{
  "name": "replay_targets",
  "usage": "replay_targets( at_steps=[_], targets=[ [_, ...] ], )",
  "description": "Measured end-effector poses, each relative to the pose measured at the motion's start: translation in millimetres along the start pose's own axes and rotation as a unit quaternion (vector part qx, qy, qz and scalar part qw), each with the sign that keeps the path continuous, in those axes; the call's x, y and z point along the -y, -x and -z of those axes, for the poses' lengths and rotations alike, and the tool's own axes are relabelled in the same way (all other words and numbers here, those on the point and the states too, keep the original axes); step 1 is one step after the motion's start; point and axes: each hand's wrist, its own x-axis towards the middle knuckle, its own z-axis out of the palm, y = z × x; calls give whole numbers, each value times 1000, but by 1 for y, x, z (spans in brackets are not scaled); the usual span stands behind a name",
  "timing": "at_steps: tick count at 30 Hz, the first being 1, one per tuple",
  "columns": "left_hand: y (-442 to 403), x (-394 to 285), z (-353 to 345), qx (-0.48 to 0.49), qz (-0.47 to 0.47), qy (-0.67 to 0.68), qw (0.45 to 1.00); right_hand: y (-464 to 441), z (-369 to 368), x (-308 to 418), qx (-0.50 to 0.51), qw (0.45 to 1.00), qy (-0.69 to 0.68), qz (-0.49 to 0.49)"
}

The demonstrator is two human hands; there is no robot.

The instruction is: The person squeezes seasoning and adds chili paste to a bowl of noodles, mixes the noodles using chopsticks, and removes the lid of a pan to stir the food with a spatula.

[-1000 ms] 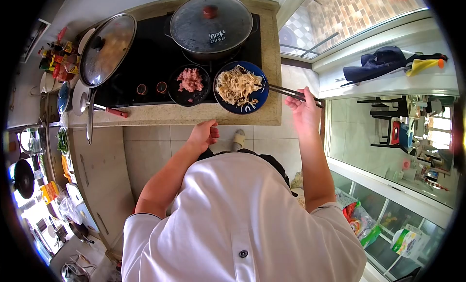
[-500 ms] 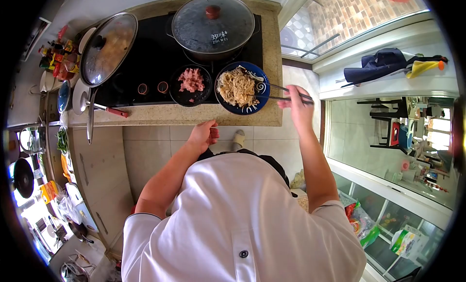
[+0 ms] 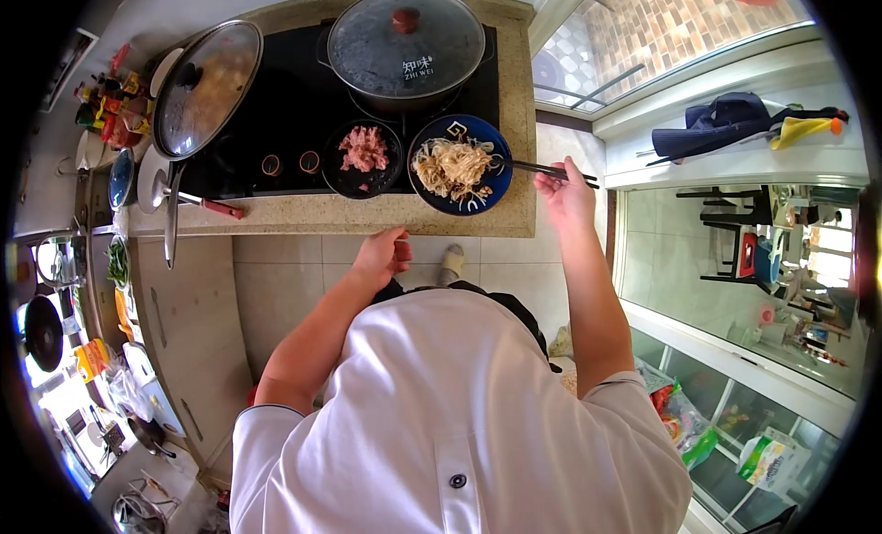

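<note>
The counter's point(image 3: 519, 102) edge lies just left of the right hand point(image 3: 567, 194), pinching chopsticks point(image 3: 531, 168), tips unclear; left hand point(image 3: 382, 256) curled, palm hidden.

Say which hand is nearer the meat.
Left. The left hand is by the counter, in front of the meat; the right hand is farther right, past the plate, holding chopsticks.

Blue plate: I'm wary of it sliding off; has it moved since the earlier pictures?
No, the blue plate shows no visible shift toward or away from the right edge of the countertop.
</note>
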Motion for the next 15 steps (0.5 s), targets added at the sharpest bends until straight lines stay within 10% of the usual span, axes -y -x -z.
replay_targets(
  at_steps=[15],
  targets=[
    [0,-2,-2,1,3,6,1000,71,-49,31,91,920,333,187]
  ],
)
